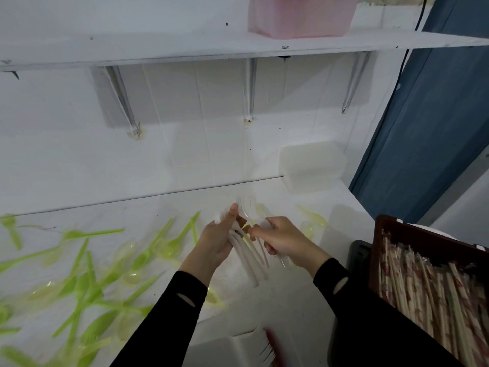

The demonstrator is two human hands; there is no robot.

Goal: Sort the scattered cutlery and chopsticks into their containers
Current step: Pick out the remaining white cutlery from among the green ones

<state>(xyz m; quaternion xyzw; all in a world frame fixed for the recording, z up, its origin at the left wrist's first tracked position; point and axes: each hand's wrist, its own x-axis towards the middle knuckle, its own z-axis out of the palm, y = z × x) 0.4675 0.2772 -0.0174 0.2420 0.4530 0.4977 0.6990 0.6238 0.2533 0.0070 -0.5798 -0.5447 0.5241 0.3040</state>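
Observation:
My left hand (217, 241) grips a bundle of white plastic forks (250, 260), tines up and handles pointing down toward me. My right hand (281, 239) pinches the same bundle from the right side. Both hands hover above the white counter (291, 300). Many green plastic spoons and forks (87, 282) lie scattered over the counter's left half. A few yellowish clear spoons (312, 223) lie just right of my hands. A dark red crate (412, 234) at the right holds several wrapped chopsticks (428, 295). A white container (225, 350) with white forks sits at the bottom edge.
A white lidded box (312, 165) stands on the counter against the back wall. A shelf (185, 49) above carries a pink box (299, 14). A blue panel (436, 115) rises at the right. A black bin (357, 255) sits beside the crate.

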